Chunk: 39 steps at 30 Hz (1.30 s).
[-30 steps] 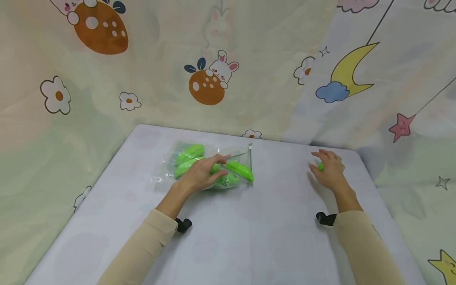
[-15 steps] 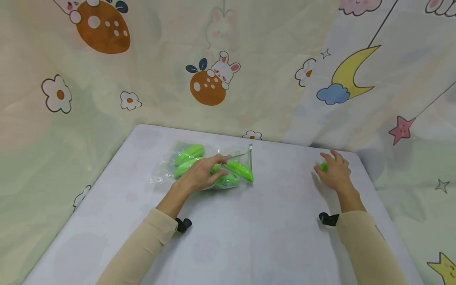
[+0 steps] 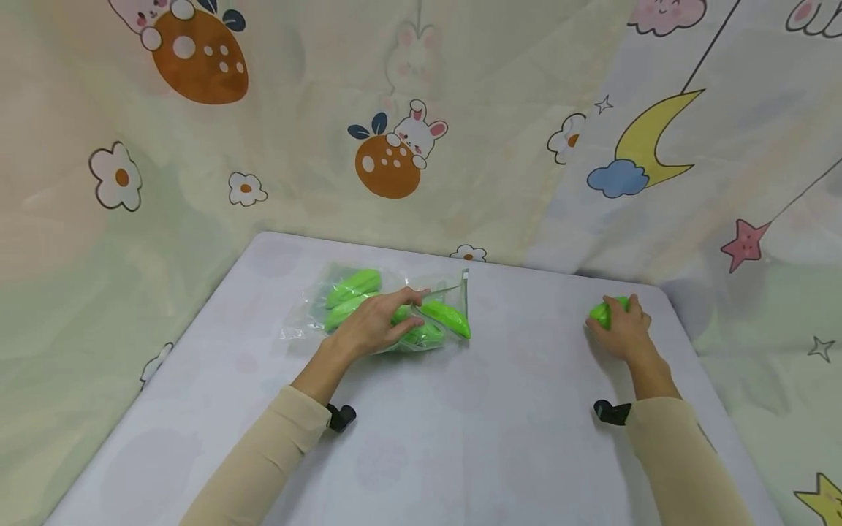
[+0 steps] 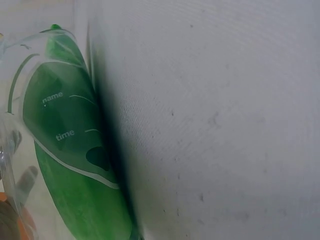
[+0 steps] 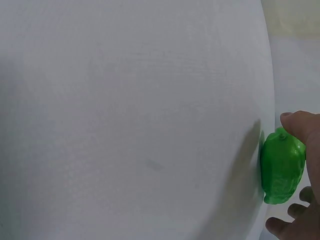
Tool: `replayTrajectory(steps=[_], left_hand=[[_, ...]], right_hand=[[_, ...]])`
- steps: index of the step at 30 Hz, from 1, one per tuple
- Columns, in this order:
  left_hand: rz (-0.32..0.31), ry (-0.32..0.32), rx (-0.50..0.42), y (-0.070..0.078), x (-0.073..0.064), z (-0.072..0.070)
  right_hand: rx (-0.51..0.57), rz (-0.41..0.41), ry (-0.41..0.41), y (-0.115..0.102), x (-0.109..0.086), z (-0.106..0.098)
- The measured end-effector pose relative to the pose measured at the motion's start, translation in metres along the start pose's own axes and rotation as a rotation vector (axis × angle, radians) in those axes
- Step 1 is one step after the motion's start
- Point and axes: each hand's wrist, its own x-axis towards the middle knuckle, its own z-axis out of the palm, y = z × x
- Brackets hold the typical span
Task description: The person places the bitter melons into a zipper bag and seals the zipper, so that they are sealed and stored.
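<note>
A clear zip bag lies at the back left of the table, with several long, glossy green toy vegetables in it. My left hand pinches the bag's edge near its mouth, where one curved green piece lies close to the opening. In the left wrist view, the bag's print reads "name" and "time" over a green piece. At the far right, my right hand spreads around a short, lumpy green toy vegetable on the table. The right wrist view shows its fingertips apart from that vegetable.
The table has a pale cloth cover. Its back edge meets a patterned curtain with rabbits, flowers and a moon. Black wrist cameras sit under both sleeves.
My right hand has shifted slightly right and toward me, so more of the short green vegetable shows. My left hand and the bag stay in place; the head view has tilted a little.
</note>
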Motion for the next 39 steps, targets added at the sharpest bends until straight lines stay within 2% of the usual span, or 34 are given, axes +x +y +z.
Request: replayTrajectory(steps=[5,11,19,27,34,39], left_hand=[[0.001,0.007,0.009,0.000,-0.001,0.001],[0.016,0.015,0.016,0.000,-0.002,0.002],[0.018,0.012,0.011,0.000,-0.001,0.004],[0.035,0.023,0.009,0.000,-0.002,0.005],[0.029,0.009,0.003,0.001,-0.001,0.005],[0.035,0.012,0.000,0.002,-0.001,0.006]], right_hand=[[0.021,0.003,0.002,0.003,-0.002,0.000],[0.073,-0.025,0.009,0.005,-0.002,0.002],[0.091,-0.055,0.042,0.007,-0.004,0.007],[0.082,-0.206,0.108,0.007,-0.004,0.013],[0.061,-0.197,0.105,-0.001,-0.018,0.007],[0.037,-0.194,0.082,-0.004,-0.021,0.005]])
